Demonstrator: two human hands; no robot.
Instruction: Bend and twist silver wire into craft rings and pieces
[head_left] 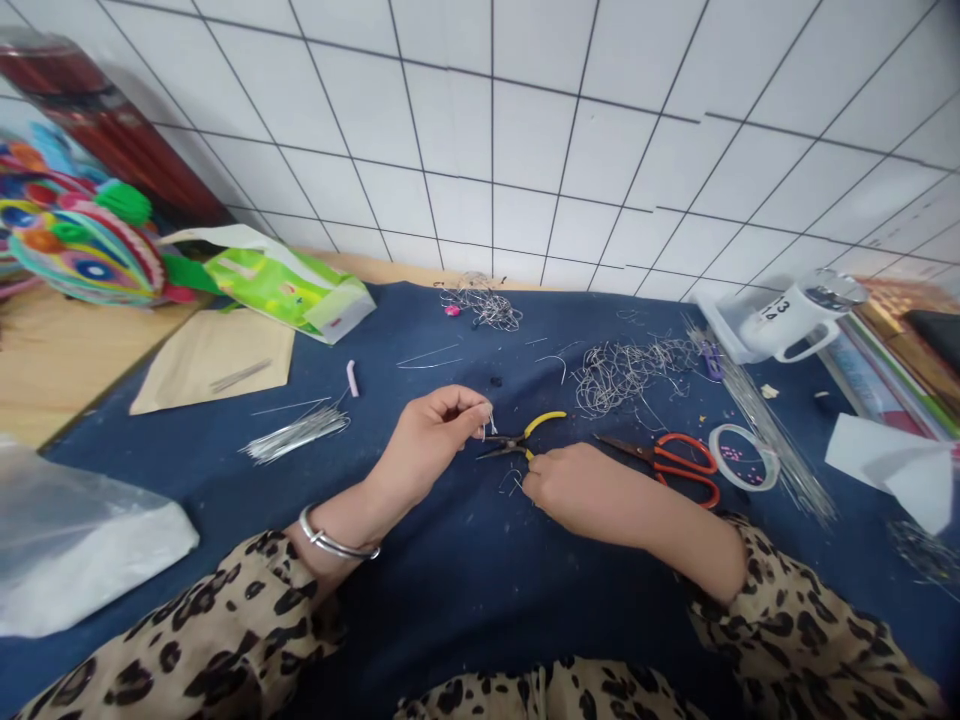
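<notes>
My left hand [439, 435] is closed in a pinch on a short bit of thin silvery wire [492, 418], which sticks out past the fingertips. Just to its right lie pliers [514, 442] with yellow handles, spread apart on the dark blue cloth. My right hand [574, 488] is closed around the end of the lower yellow handle; the upper handle is free. Small curled wire pieces [512, 482] lie beside the right fingertips. Behind the right wrist are scissors [686, 465] with orange-red handles, and next to them a round clear dish [742, 458] with small pink beads.
Tangled wire [626, 375] lies beyond the right hand, with a smaller tangle [487, 303] at the back. Cut wires [298, 432] lie left; long wires [780, 430] lie right. A white mug [787, 318], green packet [289, 285] and plastic bag [90, 550] stand around the edges.
</notes>
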